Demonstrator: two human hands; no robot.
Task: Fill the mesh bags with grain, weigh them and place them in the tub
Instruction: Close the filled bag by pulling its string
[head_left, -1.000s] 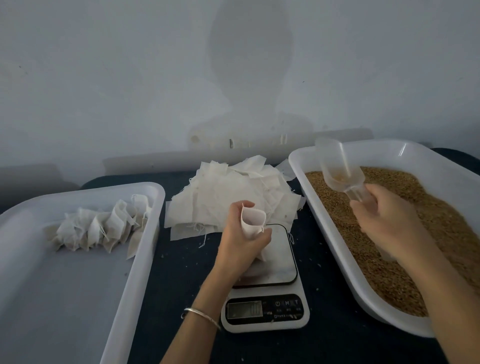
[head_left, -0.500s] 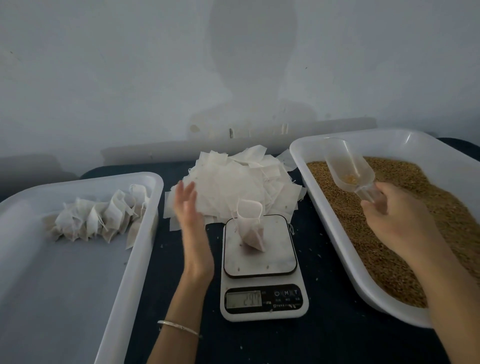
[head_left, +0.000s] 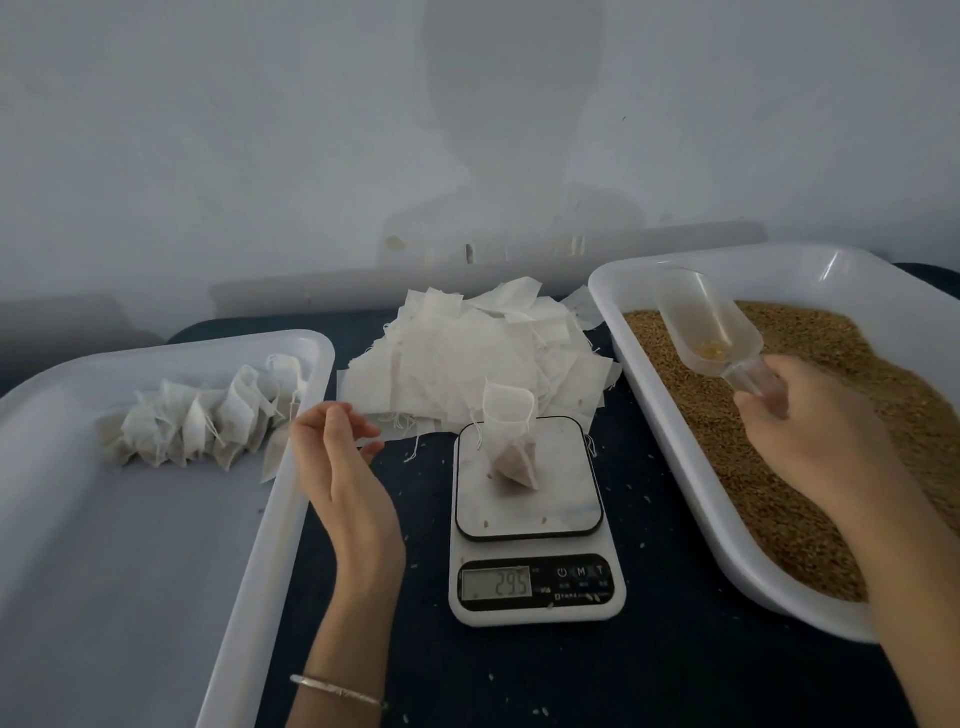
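A white mesh bag (head_left: 511, 441) with grain in its bottom stands open-topped on the plate of the small digital scale (head_left: 530, 525); the display reads 295. My left hand (head_left: 345, 462) hovers left of the scale, fingers loosely curled, holding nothing. My right hand (head_left: 810, 421) grips the handle of a clear plastic scoop (head_left: 706, 322) that holds a few grains, above the white tray of brown grain (head_left: 779, 441). Several filled bags (head_left: 208, 421) lie in the white tub (head_left: 130, 545) on the left.
A heap of flat empty mesh bags (head_left: 478, 358) lies behind the scale on the dark tabletop (head_left: 649, 675). Stray grains dot the tabletop and the scale plate. A pale wall stands close behind.
My left hand set the bag on the scale, let go and drew back to the left. My right hand lifted the scoop slightly over the grain tray. The scale display settled on a reading.
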